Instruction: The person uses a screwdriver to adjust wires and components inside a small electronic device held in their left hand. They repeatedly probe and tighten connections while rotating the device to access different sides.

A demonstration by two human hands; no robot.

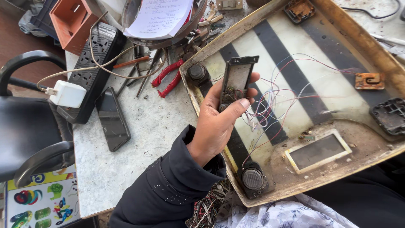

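Observation:
My left hand (213, 126), in a dark sleeve, is shut on a narrow black display module (237, 80) with a small circuit board, held upright. My thumb presses on its lower front and my fingertips wrap behind it. Thin red, blue and white wires (278, 97) run from the module into the opened, dirty shell of a flat scale (337, 50) with black and cream stripes. The shell lies under my hand. It has round black sensor feet at the upper left (197, 72) and the bottom (253, 179). My right hand is out of view.
Red-handled pliers (168, 78), loose tools, a dark phone (112, 118), and a black power strip (93, 63) with a white charger (67, 93) lie on the grey table (139, 139). A paper sheet (160, 17) rests in a bowl behind. A black chair (25, 126) stands at the left.

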